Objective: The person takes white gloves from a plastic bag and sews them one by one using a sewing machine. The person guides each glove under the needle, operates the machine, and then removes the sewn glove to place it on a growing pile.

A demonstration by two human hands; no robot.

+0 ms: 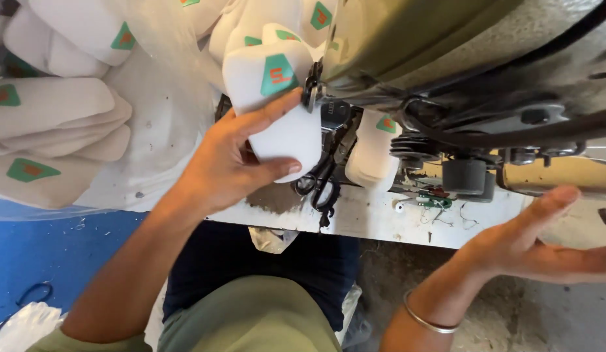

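Observation:
My left hand [234,160] grips a white foam shoe piece [280,107] with a green and orange patch, held against the head of a sewing machine [485,72]. Thumb and fingers wrap its lower end. More white pieces [371,153] sit just right of it under the machine. My right hand [544,241] is open, palm up, fingers apart, holding nothing, below the machine's right side. A thin metal bangle [430,321] circles that wrist.
A big pile of the same white pieces [55,124] in clear plastic fills the left. Black scissors [322,179] hang at the white table edge [381,221]. Blue floor [48,254] lies at lower left, concrete at lower right.

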